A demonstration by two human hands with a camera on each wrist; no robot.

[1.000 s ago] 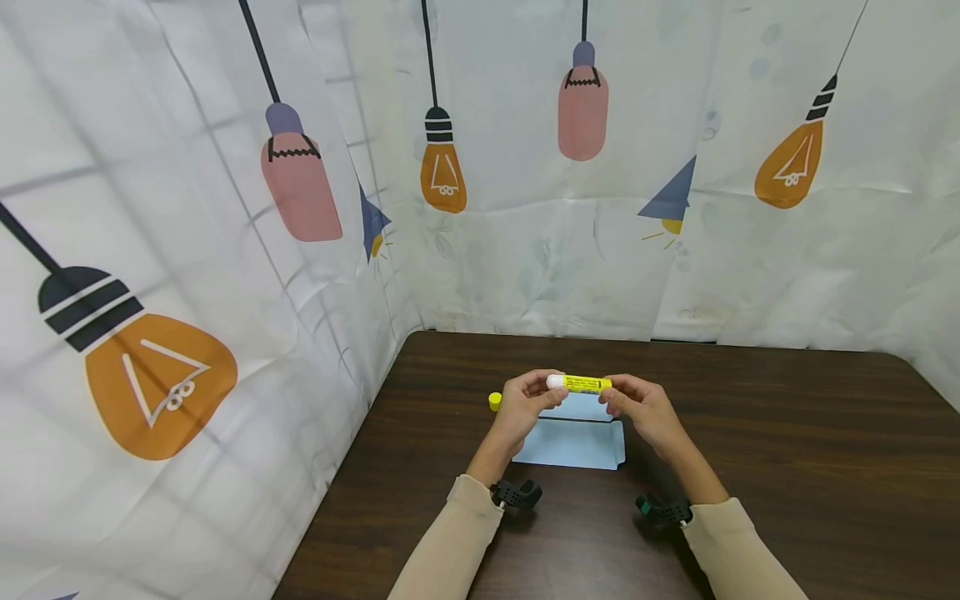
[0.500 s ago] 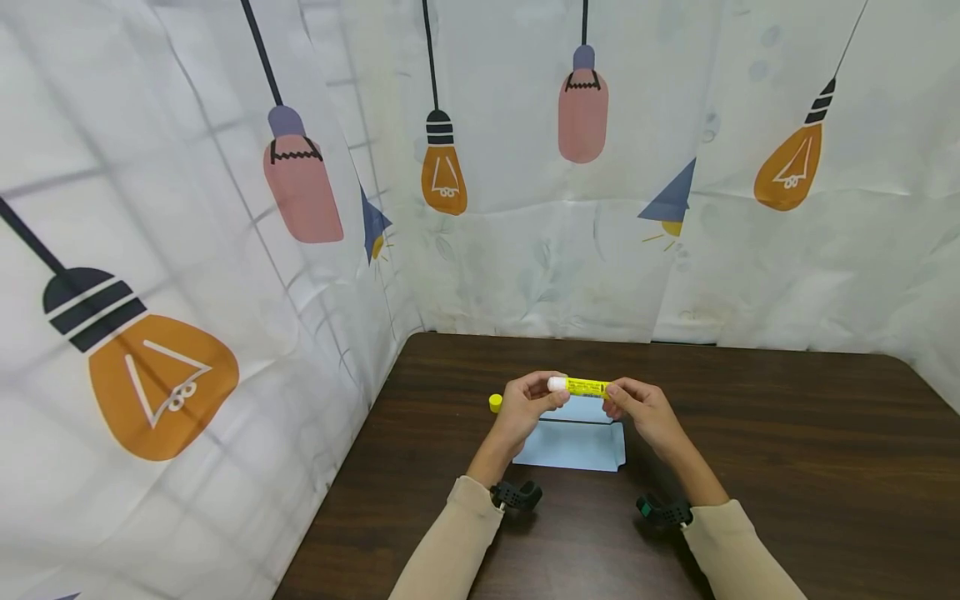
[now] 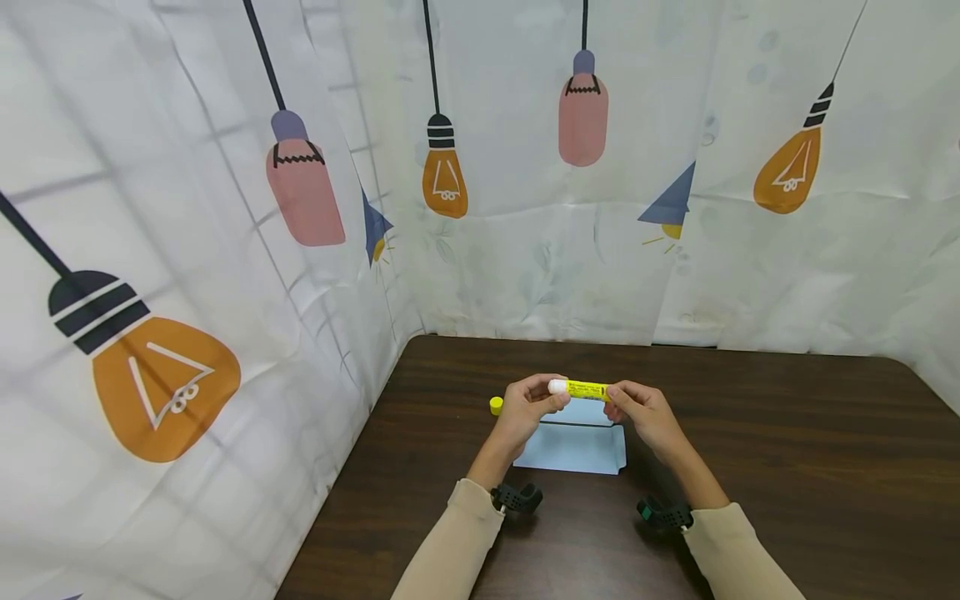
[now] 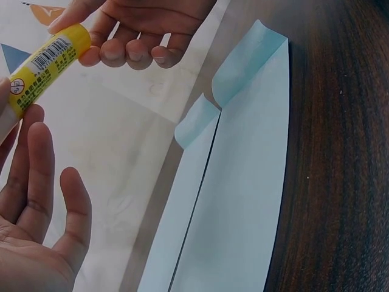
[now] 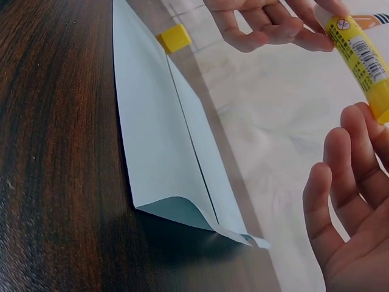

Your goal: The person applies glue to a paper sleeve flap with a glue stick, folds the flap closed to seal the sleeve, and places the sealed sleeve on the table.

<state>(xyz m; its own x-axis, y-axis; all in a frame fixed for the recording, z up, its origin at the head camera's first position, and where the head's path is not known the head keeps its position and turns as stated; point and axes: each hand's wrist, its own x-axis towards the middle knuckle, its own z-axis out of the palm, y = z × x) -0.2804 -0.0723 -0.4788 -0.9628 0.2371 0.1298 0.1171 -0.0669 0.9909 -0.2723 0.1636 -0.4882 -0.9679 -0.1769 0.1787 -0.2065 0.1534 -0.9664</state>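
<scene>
Both hands hold a yellow glue stick (image 3: 587, 390) level above the table, its white end to the left. My left hand (image 3: 527, 410) pinches the white end between thumb and fingers. At the other end, my right hand (image 3: 643, 412) grips the yellow base; its other fingers are loosely bent in the left wrist view. Below the hands lies a folded light-blue paper (image 3: 572, 448) with a dark line along its length. Small flaps (image 4: 252, 64) at one end of the paper lift off the table. The yellow cap (image 3: 496, 406) stands on the table left of the left hand.
A dark brown wood-grain table (image 3: 787, 450) carries everything. White curtains (image 3: 555, 275) printed with lamps hang along its back and left edges. Each wrist wears a black band (image 3: 517, 498).
The glue stick's right end has dipped slightly and the right-hand fingers have shifted on its base. The left hand keeps its pinch. The whole view has moved slightly.
</scene>
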